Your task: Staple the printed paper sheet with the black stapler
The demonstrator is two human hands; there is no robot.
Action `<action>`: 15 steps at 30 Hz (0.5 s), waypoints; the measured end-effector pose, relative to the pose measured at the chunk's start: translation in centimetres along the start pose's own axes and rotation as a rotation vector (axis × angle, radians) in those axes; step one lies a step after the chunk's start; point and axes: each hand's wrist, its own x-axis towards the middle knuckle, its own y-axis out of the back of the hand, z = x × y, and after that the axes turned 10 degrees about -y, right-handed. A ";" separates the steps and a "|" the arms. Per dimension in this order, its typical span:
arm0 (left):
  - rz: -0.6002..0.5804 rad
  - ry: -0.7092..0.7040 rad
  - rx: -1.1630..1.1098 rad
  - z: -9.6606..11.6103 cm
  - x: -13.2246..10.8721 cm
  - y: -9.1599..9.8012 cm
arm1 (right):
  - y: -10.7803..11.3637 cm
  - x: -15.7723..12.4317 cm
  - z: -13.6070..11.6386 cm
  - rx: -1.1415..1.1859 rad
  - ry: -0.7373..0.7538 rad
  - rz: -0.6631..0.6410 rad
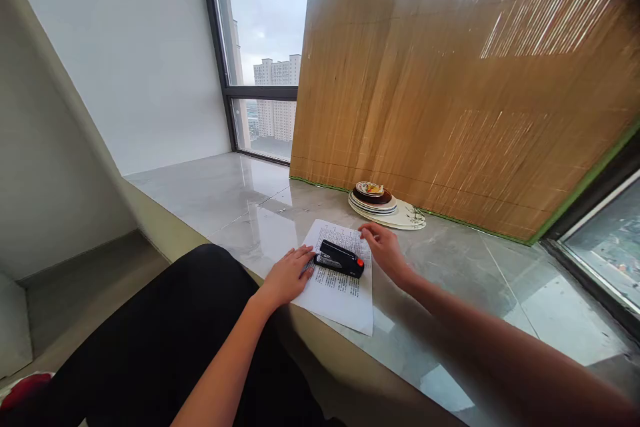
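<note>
Black, oblong, plastic-looking stapler (340,259), orange-red spot at one end, in head view: lying on white printed paper sheet (340,309). My L hand (289,275) rests loose, fingers spread, by sheet's L edge; R hand (384,250), fingers curled, at upper R corner, can't tell if gripping.

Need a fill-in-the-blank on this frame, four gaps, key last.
The stapler-like object is mostly ____.
It lies on a printed sheet of ____.
The hand nearer the stack of plates is the person's ____ one.
The woven screen has ____ edging.

Missing words: black; paper; right; green.
</note>
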 end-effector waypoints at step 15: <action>-0.089 0.033 -0.001 1.8 3.2 2.0 | 1.8 -5.9 -0.1 0.033 0.130 -0.183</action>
